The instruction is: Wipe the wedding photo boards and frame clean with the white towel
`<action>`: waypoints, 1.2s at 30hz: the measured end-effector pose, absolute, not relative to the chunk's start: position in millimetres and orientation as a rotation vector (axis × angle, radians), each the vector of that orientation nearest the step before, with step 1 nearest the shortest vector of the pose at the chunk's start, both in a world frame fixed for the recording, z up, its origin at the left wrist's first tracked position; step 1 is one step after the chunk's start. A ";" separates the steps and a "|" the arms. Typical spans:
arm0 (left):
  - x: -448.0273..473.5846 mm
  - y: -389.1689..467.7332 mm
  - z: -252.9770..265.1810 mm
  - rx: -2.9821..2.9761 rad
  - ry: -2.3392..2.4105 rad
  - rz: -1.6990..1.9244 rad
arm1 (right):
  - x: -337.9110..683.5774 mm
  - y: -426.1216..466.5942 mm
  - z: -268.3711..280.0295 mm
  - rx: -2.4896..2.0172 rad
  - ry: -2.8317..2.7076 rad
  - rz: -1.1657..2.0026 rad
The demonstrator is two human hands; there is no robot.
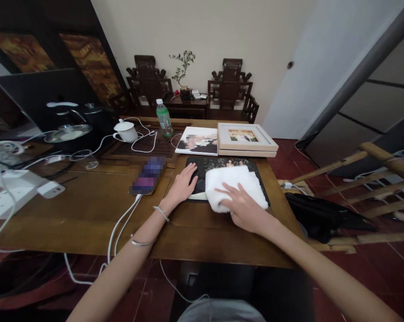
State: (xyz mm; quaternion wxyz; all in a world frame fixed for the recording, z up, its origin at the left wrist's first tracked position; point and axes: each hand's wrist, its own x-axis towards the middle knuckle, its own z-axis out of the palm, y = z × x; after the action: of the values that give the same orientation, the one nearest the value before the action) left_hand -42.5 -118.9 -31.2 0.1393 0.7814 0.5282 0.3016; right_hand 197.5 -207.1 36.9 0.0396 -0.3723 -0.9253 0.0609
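A dark photo panel (202,172) with small figures printed on it lies flat on the wooden table in front of me. My left hand (184,182) rests on its left edge, fingers stretched out and holding nothing. Over the panel's right part is a folded white towel (242,179). My right hand (240,203) lies on top of this towel and grips its near left part, thumb at the fold. The towel hides much of the panel.
Behind the panel are a white-edged photo print (197,139) and stacked picture frames (247,138). To the left lie a charging phone (150,174) and a power strip (10,197). A green-labelled bottle (164,118), lidded white cup (126,131) and plastic cup (84,159) stand farther off.
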 end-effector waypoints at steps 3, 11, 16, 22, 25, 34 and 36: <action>-42.2 -119.5 -30.5 2.247 1.519 0.882 | 189.1 -169.6 35.9 -1.230 -2.792 0.148; -43.0 -119.2 -30.3 2.244 1.521 0.871 | 171.3 -103.2 41.0 -1.412 -2.720 0.044; -42.3 -120.4 -29.1 2.239 1.526 0.861 | 173.2 -122.7 38.1 -1.358 -2.718 0.047; -40.6 -121.3 -28.5 2.245 1.531 0.876 | 184.1 -198.3 35.7 -1.189 -2.822 0.167; -40.1 -120.9 -28.8 2.248 1.533 0.872 | 186.2 -231.1 41.1 -1.153 -2.874 0.245; -39.9 -122.4 -26.9 2.243 1.544 0.838 | 174.1 -198.5 42.3 -1.197 -2.830 0.243; -40.5 -121.8 -27.7 2.239 1.535 0.852 | 168.5 -172.5 41.4 -1.243 -2.810 0.194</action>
State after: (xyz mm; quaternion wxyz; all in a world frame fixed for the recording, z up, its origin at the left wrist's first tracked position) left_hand -40.5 -121.8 -27.7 0.1477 0.7784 0.5335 0.2961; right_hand 168.5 -172.5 41.4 0.0315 -0.4035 -0.9123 0.0629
